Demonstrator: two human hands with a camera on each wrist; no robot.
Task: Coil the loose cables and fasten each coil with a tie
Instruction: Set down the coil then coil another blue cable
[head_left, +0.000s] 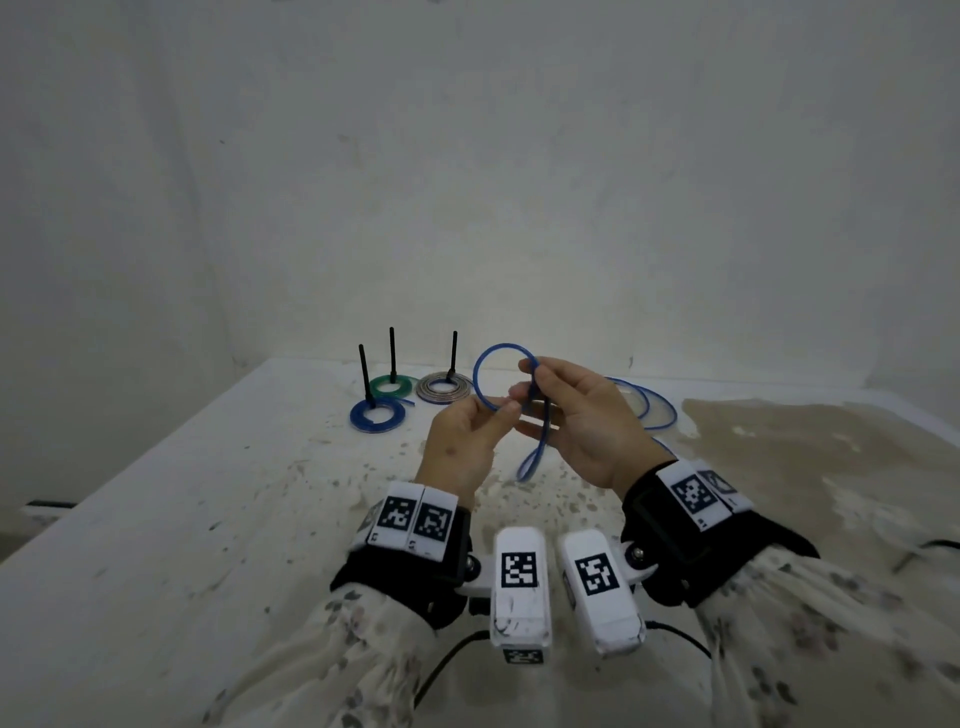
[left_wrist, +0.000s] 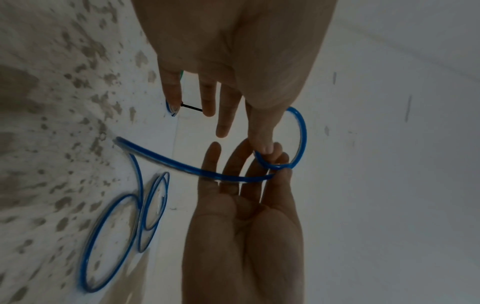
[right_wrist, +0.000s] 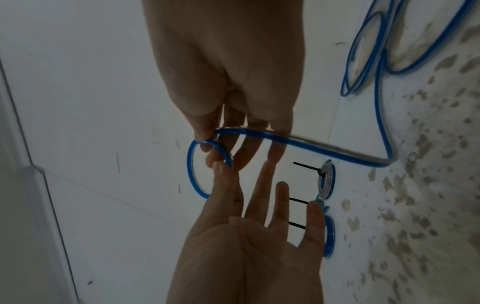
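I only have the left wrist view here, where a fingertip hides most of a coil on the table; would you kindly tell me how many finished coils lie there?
Observer: The head view shows three finished coils at the far side of the table: a blue coil, a green coil and a grey coil.
Operator: Thank you. Is every one of them tied?
Observer: Yes. A black tie stands upright from each of them, and the grey coil's tie shows most plainly.
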